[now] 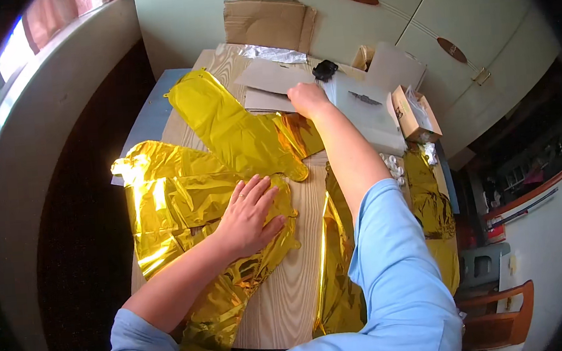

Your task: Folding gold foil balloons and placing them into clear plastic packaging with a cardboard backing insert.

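Flat gold foil balloons are spread over a wood-grain table (284, 300). My left hand (250, 216) lies flat, fingers spread, on the near-left foil balloon (184, 199). Farther off, my right arm reaches to the back of the table. There my right hand (308, 101) is closed, at the edge of a grey-white sheet (273, 76) and next to another foil balloon (224, 124). What its fingers hold, if anything, is hidden. Under my right arm lies a third piece of gold foil (337, 257).
A translucent plastic sheet (373, 125), a black object (325, 70) and a small cardboard box (415, 115) sit at the back right. White bits (394, 168) lie near more gold foil (430, 197). A cardboard piece (269, 24) leans against cabinets. A wooden chair (503, 319) stands right.
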The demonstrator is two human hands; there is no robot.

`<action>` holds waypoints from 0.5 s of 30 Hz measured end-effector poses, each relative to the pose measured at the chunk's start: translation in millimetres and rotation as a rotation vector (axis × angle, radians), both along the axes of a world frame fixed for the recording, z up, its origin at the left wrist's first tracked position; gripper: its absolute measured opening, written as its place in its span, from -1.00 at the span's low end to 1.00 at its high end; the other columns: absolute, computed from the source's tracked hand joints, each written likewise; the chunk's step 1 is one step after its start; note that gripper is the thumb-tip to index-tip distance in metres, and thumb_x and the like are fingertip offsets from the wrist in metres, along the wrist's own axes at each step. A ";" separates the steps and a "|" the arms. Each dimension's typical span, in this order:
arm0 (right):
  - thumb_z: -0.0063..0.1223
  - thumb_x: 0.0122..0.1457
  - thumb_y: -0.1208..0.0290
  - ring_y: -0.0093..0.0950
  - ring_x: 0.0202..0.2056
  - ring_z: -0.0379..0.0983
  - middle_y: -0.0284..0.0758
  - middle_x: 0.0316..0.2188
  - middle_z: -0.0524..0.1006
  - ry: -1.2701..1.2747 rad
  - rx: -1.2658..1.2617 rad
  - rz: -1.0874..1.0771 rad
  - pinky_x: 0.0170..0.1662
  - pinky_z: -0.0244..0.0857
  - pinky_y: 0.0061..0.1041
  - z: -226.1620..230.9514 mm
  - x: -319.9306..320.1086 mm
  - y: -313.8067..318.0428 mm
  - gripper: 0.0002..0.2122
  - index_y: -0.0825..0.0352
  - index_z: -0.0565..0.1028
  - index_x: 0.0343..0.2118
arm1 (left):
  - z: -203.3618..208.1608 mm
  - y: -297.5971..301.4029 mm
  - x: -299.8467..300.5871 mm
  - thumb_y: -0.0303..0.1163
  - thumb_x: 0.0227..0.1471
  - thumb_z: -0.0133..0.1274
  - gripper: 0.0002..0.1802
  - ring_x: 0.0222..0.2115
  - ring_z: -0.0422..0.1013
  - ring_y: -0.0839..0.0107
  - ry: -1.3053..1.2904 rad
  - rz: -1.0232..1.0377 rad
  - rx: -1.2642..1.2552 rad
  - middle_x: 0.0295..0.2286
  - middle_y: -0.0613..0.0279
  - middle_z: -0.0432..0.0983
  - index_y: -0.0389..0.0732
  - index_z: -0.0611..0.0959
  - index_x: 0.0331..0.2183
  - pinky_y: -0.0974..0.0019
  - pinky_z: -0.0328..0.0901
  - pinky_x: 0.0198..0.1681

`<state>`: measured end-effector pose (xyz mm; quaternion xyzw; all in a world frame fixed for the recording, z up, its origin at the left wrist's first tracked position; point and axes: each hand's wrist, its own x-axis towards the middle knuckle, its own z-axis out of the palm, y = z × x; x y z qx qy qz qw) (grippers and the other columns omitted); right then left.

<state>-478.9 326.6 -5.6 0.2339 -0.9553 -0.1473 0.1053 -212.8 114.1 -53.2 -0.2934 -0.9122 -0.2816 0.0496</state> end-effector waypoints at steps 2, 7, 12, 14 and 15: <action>-0.09 0.16 0.42 -0.17 -0.36 0.60 -0.18 -0.43 0.63 0.294 -0.175 0.024 -0.29 0.46 -0.12 12.3 -2.3 19.1 -0.81 0.26 0.60 -0.36 | 5.6 1.7 -2.3 -0.06 0.14 0.07 -0.30 0.32 -0.02 -0.03 0.024 -0.025 -0.025 0.25 -0.08 0.15 -0.23 0.36 0.20 -0.11 -0.17 0.38; 0.05 0.09 0.42 -0.17 -0.41 0.48 -0.21 -0.53 0.57 0.797 -0.598 0.173 -0.29 0.38 -0.20 91.6 87.0 44.2 -0.91 0.23 0.59 -0.44 | 24.2 5.9 11.6 -0.11 0.11 0.11 -0.32 0.30 0.02 -0.04 0.186 -0.076 -0.136 0.23 -0.09 0.17 -0.23 0.38 0.18 -0.15 -0.13 0.36; 0.13 0.18 0.40 -0.42 -0.46 0.59 -0.22 -0.41 0.63 -0.395 -1.650 -0.252 -0.47 0.43 -0.47 72.5 291.3 105.9 -0.88 0.31 0.55 -0.28 | 34.8 30.8 94.7 -0.06 0.10 0.12 -0.25 0.25 0.13 -0.05 0.066 -0.354 -0.050 0.20 -0.11 0.21 -0.24 0.35 0.21 -0.19 -0.05 0.32; 0.11 0.21 0.46 -0.44 -0.42 0.60 -0.22 -0.34 0.63 -0.705 -1.939 -0.471 -0.41 0.52 -0.47 44.9 380.5 103.9 -0.85 0.35 0.49 -0.18 | 29.4 40.0 135.6 -0.04 0.10 0.11 -0.23 0.24 0.13 -0.06 0.033 -0.448 -0.074 0.20 -0.13 0.21 -0.25 0.34 0.22 -0.19 -0.03 0.32; 0.10 0.23 0.46 -0.43 -0.41 0.61 -0.22 -0.32 0.63 -0.784 -2.091 -0.531 -0.37 0.55 -0.43 31.5 418.2 96.3 -0.83 0.36 0.48 -0.15 | 28.9 43.4 151.2 0.00 0.01 0.16 -0.20 0.20 0.18 -0.08 0.056 -0.475 -0.076 0.17 -0.14 0.26 -0.28 0.40 0.17 -0.15 -0.01 0.31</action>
